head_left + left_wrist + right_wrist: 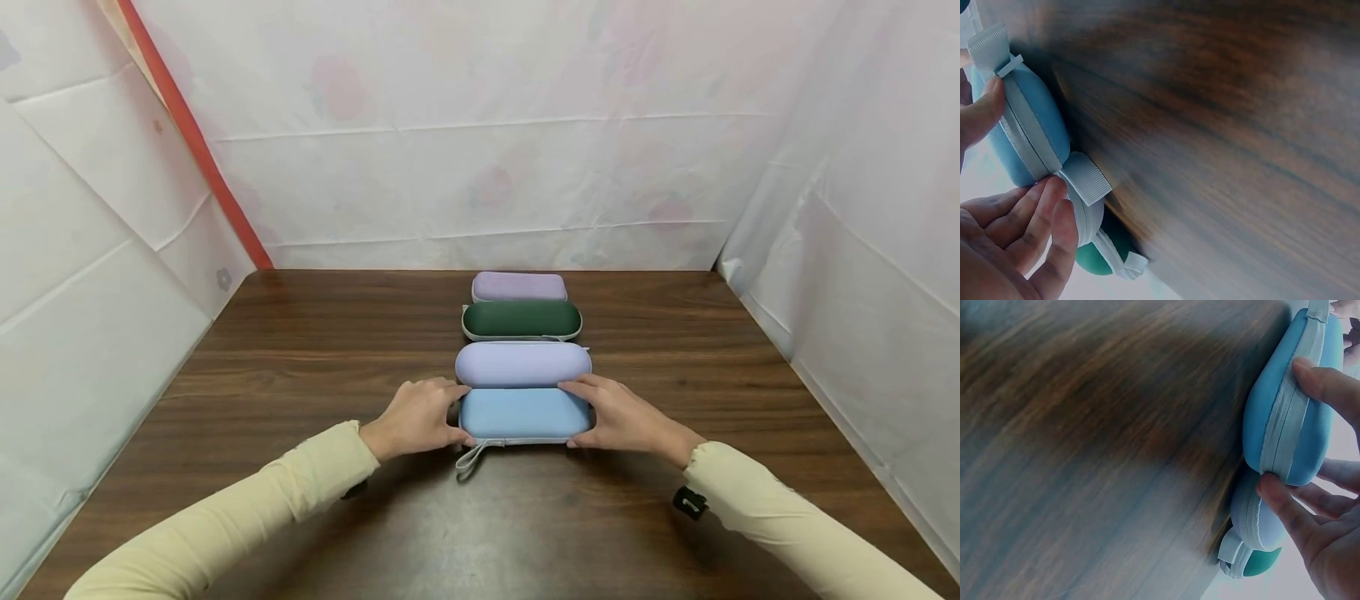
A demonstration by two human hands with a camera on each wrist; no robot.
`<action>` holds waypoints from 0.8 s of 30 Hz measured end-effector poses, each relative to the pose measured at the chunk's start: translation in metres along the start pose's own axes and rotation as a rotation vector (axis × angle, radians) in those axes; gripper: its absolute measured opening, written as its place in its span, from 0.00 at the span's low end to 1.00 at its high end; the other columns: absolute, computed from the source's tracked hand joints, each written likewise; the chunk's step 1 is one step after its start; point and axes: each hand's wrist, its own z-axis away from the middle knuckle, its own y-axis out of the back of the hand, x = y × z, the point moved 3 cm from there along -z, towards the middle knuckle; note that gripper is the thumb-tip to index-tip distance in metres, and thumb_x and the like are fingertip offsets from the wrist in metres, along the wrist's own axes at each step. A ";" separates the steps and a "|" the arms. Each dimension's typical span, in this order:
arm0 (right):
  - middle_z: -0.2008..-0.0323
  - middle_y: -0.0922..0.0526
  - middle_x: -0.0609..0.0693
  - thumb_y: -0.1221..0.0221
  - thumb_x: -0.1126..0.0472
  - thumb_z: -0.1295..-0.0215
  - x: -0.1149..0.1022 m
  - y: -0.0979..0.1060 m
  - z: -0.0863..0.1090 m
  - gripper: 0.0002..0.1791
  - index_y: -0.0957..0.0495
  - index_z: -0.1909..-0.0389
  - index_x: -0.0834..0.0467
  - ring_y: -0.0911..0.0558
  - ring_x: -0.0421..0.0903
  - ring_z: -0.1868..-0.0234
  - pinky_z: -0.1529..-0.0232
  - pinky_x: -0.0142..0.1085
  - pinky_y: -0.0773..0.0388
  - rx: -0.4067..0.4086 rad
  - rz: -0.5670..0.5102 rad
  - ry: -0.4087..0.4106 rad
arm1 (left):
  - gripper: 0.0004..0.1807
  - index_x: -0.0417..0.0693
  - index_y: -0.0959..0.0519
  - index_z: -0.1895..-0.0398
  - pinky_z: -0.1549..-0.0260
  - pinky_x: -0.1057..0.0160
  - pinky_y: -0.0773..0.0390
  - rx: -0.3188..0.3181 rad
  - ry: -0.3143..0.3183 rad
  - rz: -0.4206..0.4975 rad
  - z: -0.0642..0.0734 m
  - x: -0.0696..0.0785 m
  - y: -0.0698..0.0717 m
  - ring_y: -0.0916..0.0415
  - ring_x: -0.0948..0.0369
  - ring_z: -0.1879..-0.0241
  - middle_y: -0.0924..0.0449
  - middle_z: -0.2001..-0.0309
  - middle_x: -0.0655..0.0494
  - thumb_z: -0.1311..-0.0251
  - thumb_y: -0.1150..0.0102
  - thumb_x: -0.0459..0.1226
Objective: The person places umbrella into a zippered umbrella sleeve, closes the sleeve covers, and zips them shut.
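Note:
A light blue zippered case (525, 414) lies nearest me on the table, with a grey strap loop (471, 458) at its front left. My left hand (420, 417) grips its left end, the thumb at the front edge and the fingers at the back. At the other end my right hand (626, 417) holds it the same way, thumb in front. In the right wrist view, its grey zipper band (1291, 406) runs between thumb and fingertips. Directly behind sits a lavender case (522, 364), close against the blue one.
Farther back in the same column are a dark green case (522, 319) and a mauve case (519, 287). They stand on a dark wooden table (337, 333). Pale patterned sheets (480, 167) hang behind and along both sides, with a red strip (195, 133) at the left.

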 end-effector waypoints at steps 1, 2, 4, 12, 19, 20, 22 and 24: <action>0.44 0.27 0.61 0.26 0.52 0.54 0.000 0.000 0.000 0.42 0.30 0.39 0.66 0.25 0.52 0.47 0.50 0.47 0.25 0.001 0.000 -0.003 | 0.36 0.42 0.19 0.53 0.81 0.61 0.27 0.001 -0.001 0.003 0.000 0.000 0.000 0.24 0.61 0.70 0.20 0.67 0.55 0.64 0.23 0.55; 0.44 0.27 0.61 0.26 0.52 0.54 0.000 0.000 -0.001 0.42 0.30 0.39 0.66 0.25 0.52 0.47 0.49 0.47 0.26 0.003 0.001 -0.004 | 0.36 0.42 0.19 0.53 0.81 0.62 0.27 0.002 -0.002 0.004 0.000 0.000 0.000 0.24 0.62 0.70 0.20 0.67 0.55 0.64 0.23 0.55; 0.44 0.27 0.60 0.26 0.52 0.54 0.000 -0.001 -0.001 0.42 0.30 0.39 0.65 0.25 0.52 0.47 0.49 0.47 0.26 0.008 0.004 -0.007 | 0.36 0.42 0.19 0.53 0.81 0.62 0.27 0.006 -0.002 0.006 -0.001 -0.001 0.000 0.24 0.62 0.70 0.19 0.66 0.55 0.64 0.23 0.55; 0.47 0.29 0.57 0.25 0.53 0.55 0.000 -0.003 -0.001 0.42 0.29 0.39 0.65 0.25 0.48 0.53 0.53 0.43 0.24 0.026 -0.001 -0.021 | 0.38 0.41 0.19 0.51 0.79 0.60 0.24 0.009 0.014 -0.002 0.001 -0.001 0.000 0.21 0.60 0.67 0.18 0.63 0.53 0.64 0.24 0.55; 0.47 0.30 0.56 0.25 0.52 0.55 0.001 -0.001 -0.001 0.42 0.30 0.39 0.64 0.25 0.47 0.53 0.53 0.42 0.24 0.014 0.020 -0.015 | 0.38 0.41 0.22 0.47 0.70 0.55 0.21 -0.015 0.024 0.023 0.002 -0.002 -0.001 0.21 0.56 0.58 0.20 0.55 0.50 0.59 0.26 0.55; 0.46 0.30 0.55 0.26 0.51 0.54 0.002 -0.001 0.000 0.42 0.30 0.38 0.63 0.26 0.47 0.53 0.53 0.42 0.24 0.008 0.026 -0.019 | 0.38 0.41 0.23 0.46 0.68 0.54 0.21 -0.022 0.023 0.037 0.003 -0.003 -0.001 0.22 0.56 0.56 0.21 0.53 0.50 0.58 0.26 0.54; 0.46 0.30 0.54 0.27 0.49 0.52 0.003 0.000 0.002 0.42 0.30 0.37 0.61 0.26 0.46 0.52 0.51 0.42 0.25 0.002 0.038 -0.030 | 0.38 0.40 0.24 0.43 0.61 0.52 0.22 -0.030 0.020 0.062 0.006 -0.006 0.000 0.25 0.54 0.50 0.23 0.49 0.49 0.55 0.28 0.54; 0.45 0.29 0.53 0.28 0.46 0.51 0.005 0.002 0.004 0.40 0.29 0.38 0.60 0.26 0.47 0.50 0.49 0.44 0.26 0.022 0.054 -0.025 | 0.39 0.41 0.27 0.41 0.54 0.50 0.25 -0.029 0.020 0.079 0.009 -0.013 0.002 0.29 0.53 0.45 0.26 0.44 0.49 0.52 0.30 0.54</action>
